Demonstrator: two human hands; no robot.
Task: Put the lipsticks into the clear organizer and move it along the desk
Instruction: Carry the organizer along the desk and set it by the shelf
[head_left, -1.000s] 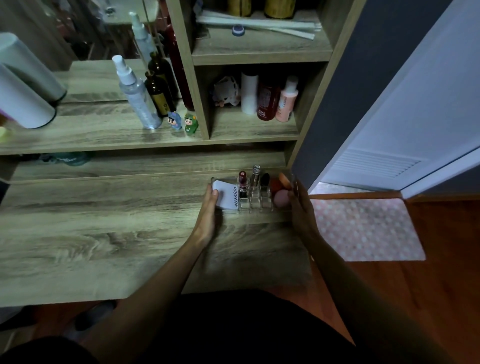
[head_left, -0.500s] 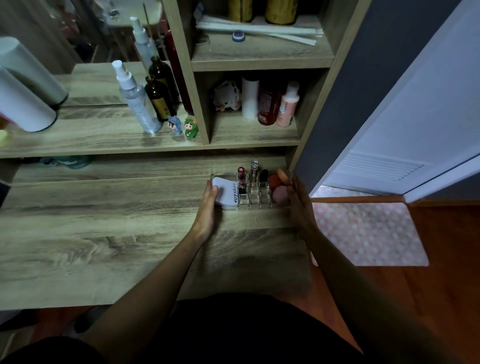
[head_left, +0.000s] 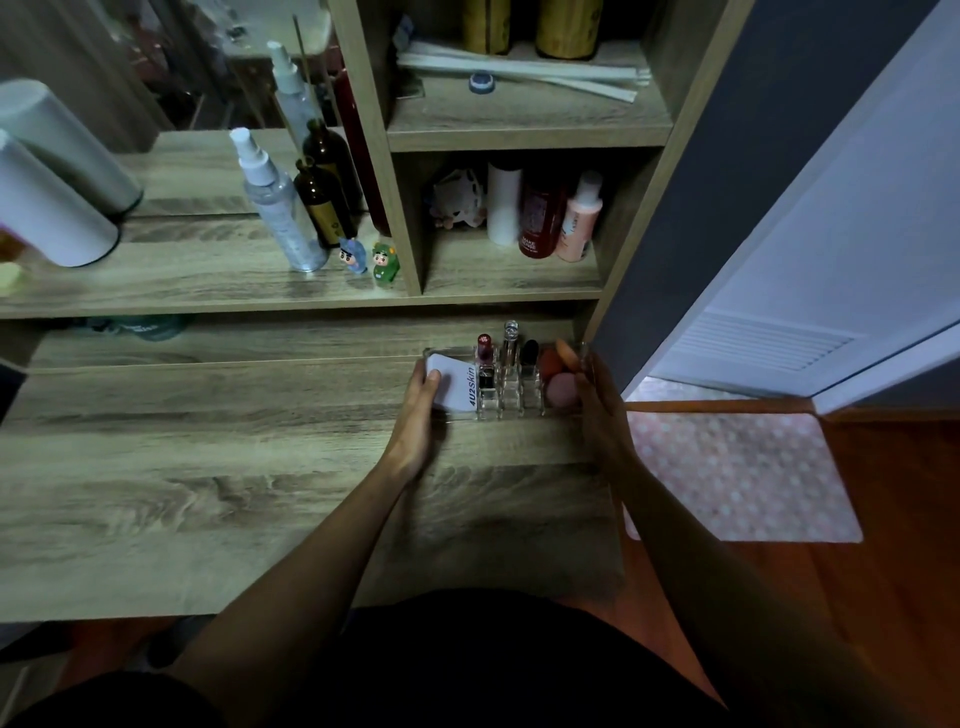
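At desk's (head_left: 208, 493) rear-right — organizer (head_left: 511, 402) farther back, hands still gripping.

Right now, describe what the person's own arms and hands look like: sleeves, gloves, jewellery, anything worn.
Both arms are bare from wrist to as far up as the dim head view shows, with no sleeve visible. The left hand and right hand wear no gloves. No watch, bracelet or ring is apparent, though the light is too low to rule out something small. Dark clothing covers the lap below.
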